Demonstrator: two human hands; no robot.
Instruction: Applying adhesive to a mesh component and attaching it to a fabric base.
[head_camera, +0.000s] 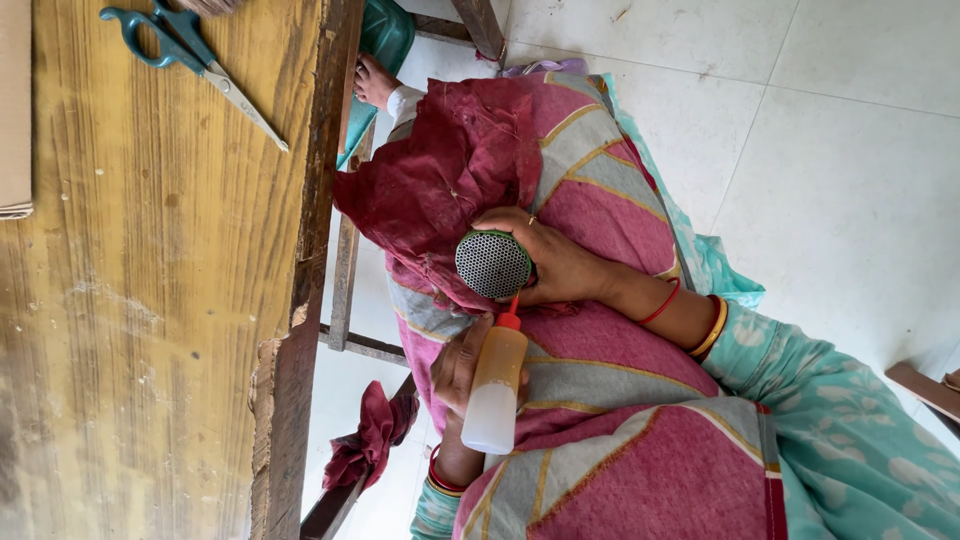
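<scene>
My right hand (560, 265) grips a small round object with a dark perforated metal face (492, 264), pressed against a dark red cloth (440, 170) on my lap. My left hand (455, 365) holds a small translucent squeeze bottle (496, 385) with amber liquid and a red nozzle. The nozzle tip touches the lower edge of the round object. Red and yellow bangles sit on my right wrist, red ones on my left. A pink and grey striped fabric (620, 400) covers my lap beneath both hands.
A worn wooden table (150, 300) fills the left side, its chipped edge close to my knees. Teal-handled scissors (185, 50) lie on it at the far end. A bare foot (375, 80) shows under the table. Another red rag (375, 435) hangs on a wooden rail.
</scene>
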